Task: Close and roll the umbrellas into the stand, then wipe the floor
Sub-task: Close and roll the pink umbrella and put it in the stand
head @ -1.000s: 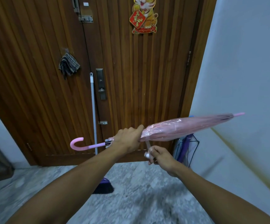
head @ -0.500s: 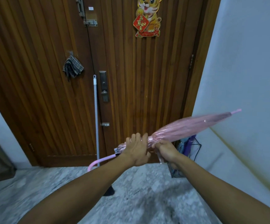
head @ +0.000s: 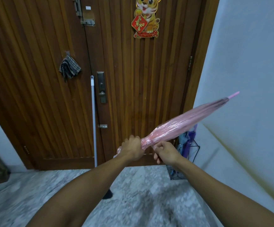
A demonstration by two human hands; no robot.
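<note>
A closed pink see-through umbrella [head: 182, 122] slants up to the right in front of the wooden door, its pink tip near the right wall. My left hand [head: 132, 149] grips the gathered lower end of its canopy; the handle is hidden behind that hand and forearm. My right hand [head: 165, 152] sits just right of it and pinches the umbrella's strap under the canopy. A black wire umbrella stand [head: 193, 150] stands in the corner by the door, holding a purple umbrella [head: 189, 140].
A white mop pole [head: 93, 118] leans on the door, its dark head [head: 108, 194] partly behind my left forearm on the marble floor [head: 138, 185]. A striped cloth [head: 69, 68] hangs on a door hook. The white wall [head: 247, 79] is close on the right.
The umbrella has tilted, tip staying high and handle dropping out of sight behind my left arm. My right hand rose from below to the canopy, then shifted slightly right onto the strap.
</note>
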